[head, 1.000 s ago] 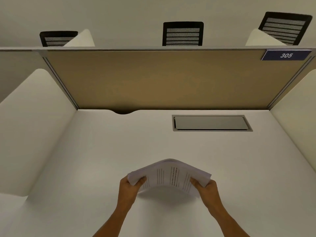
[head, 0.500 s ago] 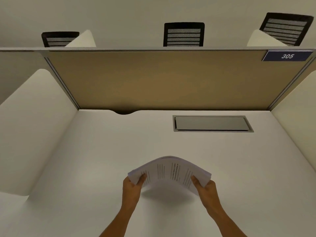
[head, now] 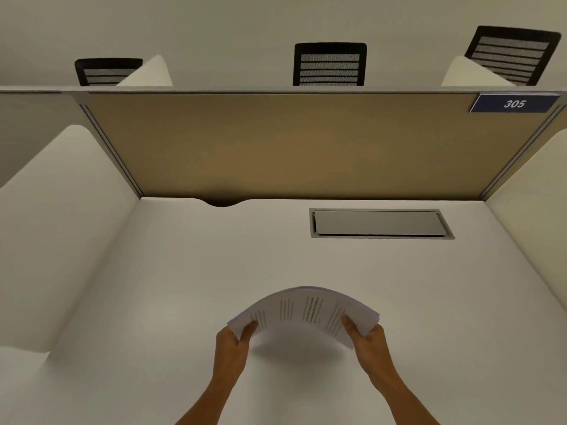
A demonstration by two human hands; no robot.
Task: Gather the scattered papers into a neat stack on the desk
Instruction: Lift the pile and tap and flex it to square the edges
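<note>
The papers (head: pixel 302 312) formed one gathered stack, white sheets with short columns of dark print on the top page, bowed upward into an arch between two hands. The stack hung just above the near middle of the white desk (head: pixel 190 271), casting a soft shadow on the surface beneath it. The left hand (head: pixel 231 348) pinched the stack's left edge, thumb on top and fingers underneath. The right hand (head: pixel 366 342) pinched the right edge the same way, thumb pressed onto the printed page. Behind them, a closed grey cable hatch (head: pixel 380 223) sat set into the desk, well apart from the papers. Compared with a second earlier, the stack arched more steeply, its middle had risen higher, and both hands stayed clamped on its ends.
</note>
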